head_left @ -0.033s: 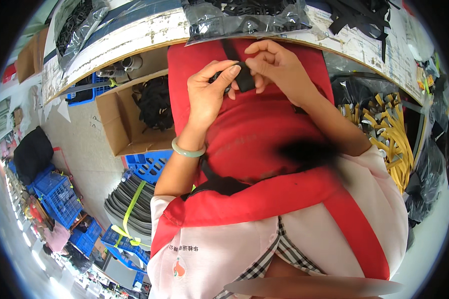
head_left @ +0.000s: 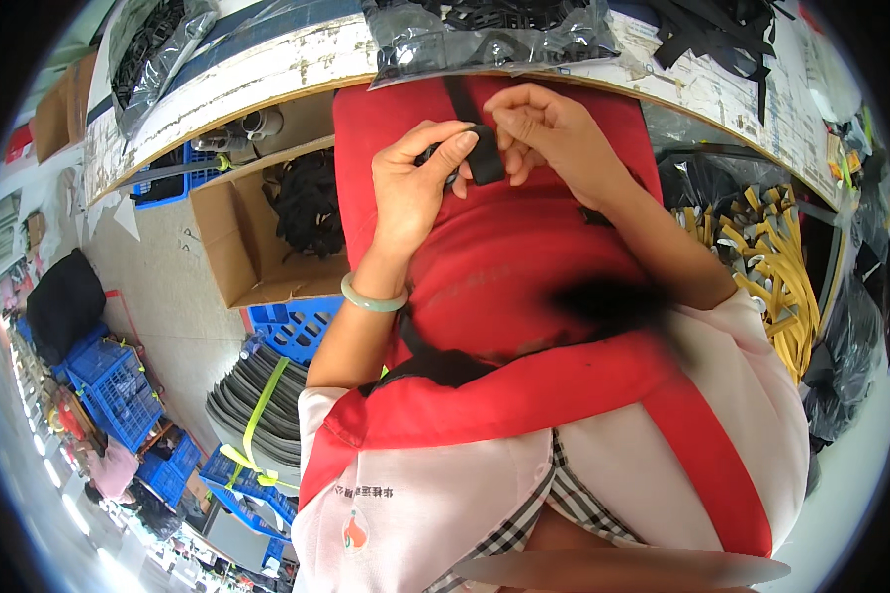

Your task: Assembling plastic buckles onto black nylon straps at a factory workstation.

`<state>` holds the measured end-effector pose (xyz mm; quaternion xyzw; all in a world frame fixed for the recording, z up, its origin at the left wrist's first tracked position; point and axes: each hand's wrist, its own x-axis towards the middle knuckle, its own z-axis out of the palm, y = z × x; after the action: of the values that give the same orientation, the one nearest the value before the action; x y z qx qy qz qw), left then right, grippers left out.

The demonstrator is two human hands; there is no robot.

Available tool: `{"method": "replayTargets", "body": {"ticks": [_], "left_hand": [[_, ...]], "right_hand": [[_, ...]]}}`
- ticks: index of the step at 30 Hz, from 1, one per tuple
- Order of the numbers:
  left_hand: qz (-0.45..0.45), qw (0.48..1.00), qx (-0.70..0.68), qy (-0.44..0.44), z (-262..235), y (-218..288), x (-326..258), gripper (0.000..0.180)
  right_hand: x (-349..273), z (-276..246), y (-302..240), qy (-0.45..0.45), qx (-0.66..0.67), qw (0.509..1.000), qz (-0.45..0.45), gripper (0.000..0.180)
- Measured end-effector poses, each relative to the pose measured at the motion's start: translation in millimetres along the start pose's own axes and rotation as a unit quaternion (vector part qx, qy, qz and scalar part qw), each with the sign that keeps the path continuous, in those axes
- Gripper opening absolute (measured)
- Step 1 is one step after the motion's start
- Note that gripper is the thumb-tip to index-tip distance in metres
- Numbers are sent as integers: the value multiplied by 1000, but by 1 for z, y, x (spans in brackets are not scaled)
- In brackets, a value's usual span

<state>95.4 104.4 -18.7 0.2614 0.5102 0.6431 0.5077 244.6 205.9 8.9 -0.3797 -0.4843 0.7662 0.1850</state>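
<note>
Both of my hands are raised in front of my red apron [head_left: 504, 257], just below the worktable's edge. My left hand [head_left: 415, 188] pinches a small black part at the end of a black strap [head_left: 462, 99]. The strap runs up toward the table. My right hand [head_left: 554, 133] grips the folded end of the same strap [head_left: 486, 158] with its fingertips. The two hands touch each other at the strap. A pale green bangle [head_left: 371, 296] sits on my left wrist.
The worn white worktable [head_left: 267, 64] carries clear bags of black parts [head_left: 485, 35]. Below it at the left are an open cardboard box with black straps [head_left: 267, 227], blue crates [head_left: 297, 326] and a tied grey bundle [head_left: 257, 405]. Yellow straps [head_left: 761, 257] are piled at the right.
</note>
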Motion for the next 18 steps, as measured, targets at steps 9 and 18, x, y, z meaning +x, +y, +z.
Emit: {"method": "replayTargets", "body": {"ticks": [9,18], "left_hand": [[-14,994,101,-42,-78,83,-60,10],[32,948,234,213,-94,86,-81,22]], "right_hand": [[35,5,12,-123,-65,990,3,19],[16,60,-1,-262,-225,937,-46,17]]}}
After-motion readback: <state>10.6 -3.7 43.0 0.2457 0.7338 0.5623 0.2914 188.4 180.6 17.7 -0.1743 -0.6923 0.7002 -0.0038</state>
